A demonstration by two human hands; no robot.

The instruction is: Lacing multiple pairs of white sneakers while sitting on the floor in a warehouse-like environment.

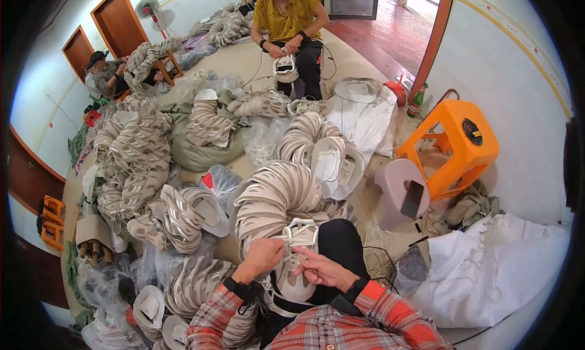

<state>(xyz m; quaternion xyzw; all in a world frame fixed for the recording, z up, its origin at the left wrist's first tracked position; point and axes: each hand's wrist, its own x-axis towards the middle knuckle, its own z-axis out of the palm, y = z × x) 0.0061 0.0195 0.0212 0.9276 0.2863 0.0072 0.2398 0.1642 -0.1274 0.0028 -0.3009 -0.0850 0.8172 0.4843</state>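
A pale beige-and-white shoe upper [296,279] rests on my lap, its opening pointing away from me and white laces across its front. My left hand [262,258] is closed in a pinch at the upper's left side, apparently on a white shoelace; the fingertips hide most of it. Over the right side of the upper lies my right hand [327,269], index finger stretched toward the lacing and the other fingers apart, with nothing visible in it. Directly beyond is a long curved stack of nested beige shoe uppers [277,194].
More stacked uppers [135,146] pile up at left. At right stand an orange stool [454,137] and a pale stool with a phone [413,199] on it. White cloth [493,271] lies near right. A person in a yellow top [286,15] handles another upper ahead; someone else sits far left.
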